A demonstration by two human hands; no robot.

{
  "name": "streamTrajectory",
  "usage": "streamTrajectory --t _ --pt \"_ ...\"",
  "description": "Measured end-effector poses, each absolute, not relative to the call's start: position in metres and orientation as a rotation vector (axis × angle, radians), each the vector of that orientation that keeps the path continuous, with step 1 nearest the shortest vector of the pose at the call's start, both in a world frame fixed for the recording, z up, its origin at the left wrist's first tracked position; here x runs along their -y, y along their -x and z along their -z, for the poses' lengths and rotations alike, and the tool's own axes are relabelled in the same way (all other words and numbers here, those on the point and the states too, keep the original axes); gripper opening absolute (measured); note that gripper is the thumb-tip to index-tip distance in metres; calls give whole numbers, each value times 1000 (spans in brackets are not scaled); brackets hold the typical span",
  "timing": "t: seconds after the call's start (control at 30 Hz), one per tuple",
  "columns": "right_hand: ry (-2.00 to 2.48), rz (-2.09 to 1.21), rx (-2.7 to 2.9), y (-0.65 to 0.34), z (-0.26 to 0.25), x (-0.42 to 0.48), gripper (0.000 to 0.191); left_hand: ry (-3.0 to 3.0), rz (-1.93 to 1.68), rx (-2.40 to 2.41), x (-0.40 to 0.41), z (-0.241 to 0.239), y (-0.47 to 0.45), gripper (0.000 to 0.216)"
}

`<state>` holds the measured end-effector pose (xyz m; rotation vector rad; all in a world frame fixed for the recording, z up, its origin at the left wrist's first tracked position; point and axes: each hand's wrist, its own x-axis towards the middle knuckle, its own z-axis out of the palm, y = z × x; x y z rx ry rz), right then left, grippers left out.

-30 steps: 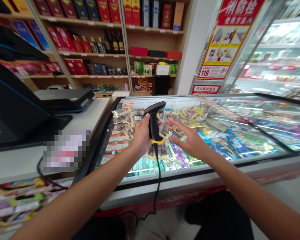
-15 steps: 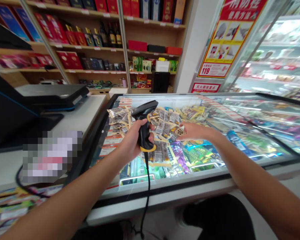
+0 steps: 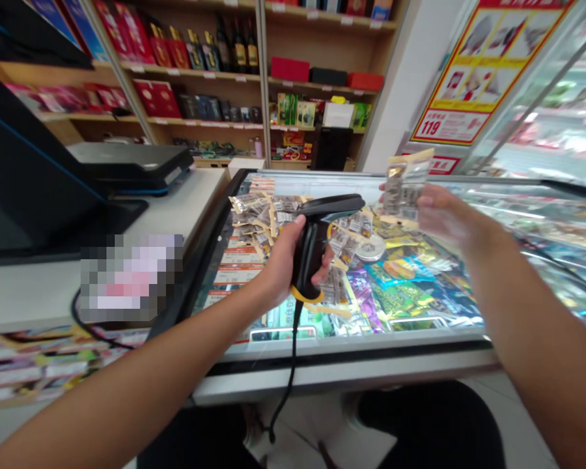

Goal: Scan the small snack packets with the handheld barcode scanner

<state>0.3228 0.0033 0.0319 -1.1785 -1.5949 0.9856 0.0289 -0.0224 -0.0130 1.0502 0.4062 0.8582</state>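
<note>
My left hand (image 3: 286, 260) is wrapped round the handle of a black and yellow barcode scanner (image 3: 310, 251), its head pointing right and its cable hanging down over the front edge. Raised at the right, my right hand (image 3: 442, 208) grips a small clear snack packet (image 3: 405, 185) with a beige border, held upright beyond the scanner's head. Similar snack packets (image 3: 254, 218) lie piled on the glass top of the freezer (image 3: 239, 316), partly hidden behind the scanner and my left hand.
A white counter (image 3: 200, 195) on the left carries a flat black scale (image 3: 131, 166), a dark screen stand (image 3: 24, 176) and a blurred-out item (image 3: 131, 273). Bagged goods (image 3: 405, 280) show through the freezer glass. Shelves of boxes and bottles (image 3: 239, 45) stand behind.
My right hand has lifted a snack packet off the pile, up and to the right. The scanner in my left hand has turned so its head points more to the right. The view has shifted.
</note>
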Motion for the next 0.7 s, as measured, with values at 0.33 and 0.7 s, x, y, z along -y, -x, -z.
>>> streamTrajectory --t 0.33,0.7 --pt "1128 -1114 1573 -298 17 -13 55 -1195 -764 -420 18 24 -34 64" --pt "963 -1324 1411 -307 28 -20 42 -1227 -694 -418 22 27 -38 69"
